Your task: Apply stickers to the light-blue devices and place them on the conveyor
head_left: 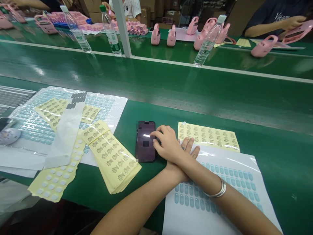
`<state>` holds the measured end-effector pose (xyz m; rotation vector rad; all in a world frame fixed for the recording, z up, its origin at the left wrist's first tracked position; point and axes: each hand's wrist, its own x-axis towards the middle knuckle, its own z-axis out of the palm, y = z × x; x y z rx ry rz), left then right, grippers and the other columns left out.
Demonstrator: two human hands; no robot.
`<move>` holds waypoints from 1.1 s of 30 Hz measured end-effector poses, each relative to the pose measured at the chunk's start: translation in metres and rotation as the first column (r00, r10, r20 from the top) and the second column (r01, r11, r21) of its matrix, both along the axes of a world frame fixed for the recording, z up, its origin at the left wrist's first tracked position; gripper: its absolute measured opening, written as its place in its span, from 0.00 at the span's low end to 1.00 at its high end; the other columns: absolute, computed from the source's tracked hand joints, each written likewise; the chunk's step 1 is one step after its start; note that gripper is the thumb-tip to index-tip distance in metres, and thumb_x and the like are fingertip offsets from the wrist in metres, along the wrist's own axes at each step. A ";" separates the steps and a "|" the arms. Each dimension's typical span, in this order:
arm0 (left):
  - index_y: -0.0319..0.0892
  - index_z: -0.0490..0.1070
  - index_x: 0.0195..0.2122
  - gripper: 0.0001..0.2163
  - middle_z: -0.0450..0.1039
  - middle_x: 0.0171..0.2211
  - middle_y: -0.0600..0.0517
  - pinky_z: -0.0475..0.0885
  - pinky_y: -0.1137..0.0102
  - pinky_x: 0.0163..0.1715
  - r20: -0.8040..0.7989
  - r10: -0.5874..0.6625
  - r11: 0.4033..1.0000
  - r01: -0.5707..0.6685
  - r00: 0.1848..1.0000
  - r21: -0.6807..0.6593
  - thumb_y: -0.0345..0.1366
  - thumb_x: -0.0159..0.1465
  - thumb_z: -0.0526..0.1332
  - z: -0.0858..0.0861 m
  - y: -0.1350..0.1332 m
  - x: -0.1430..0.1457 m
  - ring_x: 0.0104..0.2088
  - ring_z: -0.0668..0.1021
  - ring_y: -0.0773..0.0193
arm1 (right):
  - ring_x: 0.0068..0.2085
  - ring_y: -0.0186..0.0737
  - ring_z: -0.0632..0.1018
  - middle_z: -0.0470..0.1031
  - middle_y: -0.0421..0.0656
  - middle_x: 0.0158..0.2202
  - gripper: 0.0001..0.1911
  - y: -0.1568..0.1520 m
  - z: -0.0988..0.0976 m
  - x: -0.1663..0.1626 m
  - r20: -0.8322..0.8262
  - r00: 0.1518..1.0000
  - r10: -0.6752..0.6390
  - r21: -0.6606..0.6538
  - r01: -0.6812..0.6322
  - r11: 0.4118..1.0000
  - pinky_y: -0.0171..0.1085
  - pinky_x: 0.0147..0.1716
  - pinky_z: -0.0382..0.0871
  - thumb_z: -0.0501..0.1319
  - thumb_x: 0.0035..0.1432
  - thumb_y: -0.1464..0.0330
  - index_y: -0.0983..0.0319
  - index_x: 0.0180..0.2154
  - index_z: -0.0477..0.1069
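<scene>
My forearms cross, the right over the left. My right hand (168, 142), fingers bent but apart, reaches over to a dark smartphone (146, 150) lying flat on the green table. A fingertip is at its lit screen. Under that wrist, my left hand (191, 148) lies flat with fingers spread, partly hidden by the right one. It rests at the top edge of a white sheet with rows of pale blue oval stickers (227, 171). Just beyond its fingers lies a yellow label sheet (207, 133) with printed text.
Left of the phone lie a stack of yellow label sheets (114, 160), a torn sheet of white dots (53, 179) and a grey-white strip (66, 133). Water bottles (206, 45) stand along the rail. Beyond it are pink cases (171, 36) and people at work.
</scene>
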<state>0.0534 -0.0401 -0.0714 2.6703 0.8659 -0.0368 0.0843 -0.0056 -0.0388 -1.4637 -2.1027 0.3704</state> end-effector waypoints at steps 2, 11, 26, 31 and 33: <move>0.41 0.41 0.63 0.30 0.33 0.66 0.44 0.45 0.51 0.61 0.026 0.009 0.999 -0.010 1.000 0.036 0.51 0.64 0.42 -0.004 0.000 0.001 0.64 0.39 0.52 | 0.37 0.42 0.64 0.65 0.45 0.34 0.11 -0.004 0.005 -0.003 0.060 0.996 0.069 0.013 -0.070 0.997 0.42 0.40 0.58 0.53 0.58 0.70 0.62 0.39 0.72; 0.43 0.55 0.59 0.28 0.45 0.64 0.43 0.53 0.52 0.58 0.095 0.054 0.980 -0.071 0.994 0.185 0.53 0.61 0.48 -0.014 -0.002 0.009 0.63 0.49 0.51 | 0.32 0.39 0.59 0.62 0.43 0.31 0.12 -0.017 0.011 -0.021 0.350 0.848 0.398 -0.013 -0.421 0.907 0.39 0.33 0.51 0.50 0.60 0.66 0.60 0.43 0.69; 0.41 0.53 0.60 0.29 0.44 0.64 0.42 0.51 0.52 0.59 0.070 0.043 0.985 -0.054 0.997 0.162 0.53 0.62 0.47 -0.009 -0.001 0.007 0.64 0.48 0.50 | 0.32 0.39 0.59 0.63 0.42 0.32 0.16 -0.016 0.017 -0.014 0.313 0.813 0.492 -0.095 -0.488 0.867 0.40 0.34 0.51 0.52 0.57 0.67 0.56 0.47 0.66; 0.41 0.52 0.60 0.29 0.42 0.65 0.42 0.51 0.51 0.59 0.033 0.031 0.992 -0.035 0.999 0.120 0.53 0.62 0.47 -0.004 0.001 0.007 0.64 0.46 0.50 | 0.31 0.38 0.58 0.62 0.41 0.27 0.11 -0.016 0.013 -0.013 0.329 0.829 0.452 -0.014 -0.475 0.880 0.39 0.33 0.50 0.51 0.56 0.70 0.62 0.25 0.68; 0.42 0.51 0.60 0.29 0.41 0.65 0.42 0.50 0.51 0.59 0.033 0.031 0.993 -0.035 0.999 0.109 0.53 0.62 0.46 -0.005 0.000 0.007 0.64 0.45 0.50 | 0.30 0.37 0.57 0.61 0.41 0.25 0.12 -0.015 0.013 -0.010 0.311 0.848 0.429 0.017 -0.457 0.890 0.39 0.33 0.50 0.51 0.55 0.70 0.63 0.22 0.66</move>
